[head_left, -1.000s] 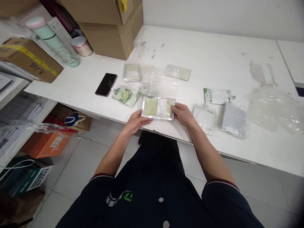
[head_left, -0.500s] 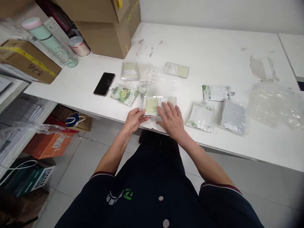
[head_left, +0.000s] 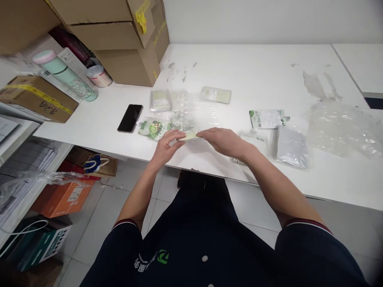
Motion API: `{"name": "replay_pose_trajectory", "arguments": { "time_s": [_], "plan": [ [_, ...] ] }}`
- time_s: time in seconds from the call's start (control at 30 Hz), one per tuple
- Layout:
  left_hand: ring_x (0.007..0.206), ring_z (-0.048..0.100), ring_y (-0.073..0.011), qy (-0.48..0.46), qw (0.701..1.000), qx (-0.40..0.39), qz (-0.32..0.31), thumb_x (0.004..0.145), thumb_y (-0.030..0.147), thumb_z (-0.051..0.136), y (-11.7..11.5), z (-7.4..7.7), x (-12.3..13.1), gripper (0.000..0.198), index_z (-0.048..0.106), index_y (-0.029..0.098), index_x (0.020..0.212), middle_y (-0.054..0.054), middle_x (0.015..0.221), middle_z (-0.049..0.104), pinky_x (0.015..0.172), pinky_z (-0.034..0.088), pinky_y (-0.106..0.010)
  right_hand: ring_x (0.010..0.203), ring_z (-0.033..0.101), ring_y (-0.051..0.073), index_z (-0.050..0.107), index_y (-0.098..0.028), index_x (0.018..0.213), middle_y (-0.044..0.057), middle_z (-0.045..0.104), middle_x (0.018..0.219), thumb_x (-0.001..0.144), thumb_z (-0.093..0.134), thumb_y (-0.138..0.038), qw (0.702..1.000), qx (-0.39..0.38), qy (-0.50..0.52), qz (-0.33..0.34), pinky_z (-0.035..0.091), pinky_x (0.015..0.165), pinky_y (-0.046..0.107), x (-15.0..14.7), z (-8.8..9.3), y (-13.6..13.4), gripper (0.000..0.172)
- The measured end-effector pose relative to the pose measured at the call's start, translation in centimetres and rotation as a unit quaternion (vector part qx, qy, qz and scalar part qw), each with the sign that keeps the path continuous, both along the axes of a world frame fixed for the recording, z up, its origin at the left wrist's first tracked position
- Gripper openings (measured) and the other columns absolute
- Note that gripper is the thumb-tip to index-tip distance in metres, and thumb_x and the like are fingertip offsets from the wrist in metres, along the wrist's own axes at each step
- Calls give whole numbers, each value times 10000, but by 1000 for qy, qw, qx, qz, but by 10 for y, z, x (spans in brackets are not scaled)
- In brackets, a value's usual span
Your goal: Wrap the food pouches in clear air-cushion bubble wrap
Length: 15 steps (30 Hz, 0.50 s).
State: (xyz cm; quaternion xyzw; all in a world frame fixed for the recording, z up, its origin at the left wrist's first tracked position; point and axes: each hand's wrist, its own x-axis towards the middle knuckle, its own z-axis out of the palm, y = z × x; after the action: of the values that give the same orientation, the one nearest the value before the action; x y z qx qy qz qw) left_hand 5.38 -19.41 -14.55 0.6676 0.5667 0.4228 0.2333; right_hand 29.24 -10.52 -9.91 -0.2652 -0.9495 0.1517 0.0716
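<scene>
A pale green flat pouch is held between my two hands just above the table's front part, tilted so that only a narrow strip of it shows. My left hand pinches its left end between thumb and fingers. At the other end, my right hand grips with fingers stretched together; its thumb is hidden. Just behind lies a clear plastic sleeve with a row of dark marks. A fruit-printed pouch is beside my left hand, and a bagged white-and-green pouch is partly covered by my right forearm.
A phone lies on the left of the white table. Further pale green packs are behind the sleeve. To the right are a grey bagged pack and crumpled clear plastic. Cardboard boxes stand at the back left.
The green pouch has been lifted from lying flat and tipped nearly edge-on. My right hand has moved from its face to its right end. The view has shifted slightly.
</scene>
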Motion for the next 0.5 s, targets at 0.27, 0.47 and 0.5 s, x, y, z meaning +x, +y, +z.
{"name": "replay_pose_trajectory", "arguments": {
  "time_s": [0.27, 0.47, 0.5],
  "plan": [
    [660, 536, -155, 25, 976, -48, 209, 881, 495, 604, 91, 7, -5, 374, 525, 200, 664, 16, 592, 505, 646, 416, -271, 865, 615, 191, 697, -184, 1007, 57, 702, 985, 868, 633, -245, 976, -188, 46, -97, 463, 763, 308, -40, 12, 117, 165],
    [982, 632, -286, 105, 950, -171, 242, 847, 379, 635, 125, 1, -9, 484, 531, 228, 1296, -71, 890, 687, 871, 468, -388, 1027, 602, 288, 640, -136, 1184, 156, 652, 1154, 853, 670, -326, 982, -81, -29, -168, 478, 875, 416, -58, -29, 128, 382],
    [1003, 631, -299, 117, 948, -183, 235, 849, 379, 625, 126, 1, -10, 531, 501, 239, 1346, -76, 910, 693, 888, 467, -406, 1093, 576, 318, 627, -134, 1209, 178, 626, 1212, 876, 640, -333, 986, -30, -20, -164, 464, 912, 453, -55, -31, 121, 388]
  ]
}}
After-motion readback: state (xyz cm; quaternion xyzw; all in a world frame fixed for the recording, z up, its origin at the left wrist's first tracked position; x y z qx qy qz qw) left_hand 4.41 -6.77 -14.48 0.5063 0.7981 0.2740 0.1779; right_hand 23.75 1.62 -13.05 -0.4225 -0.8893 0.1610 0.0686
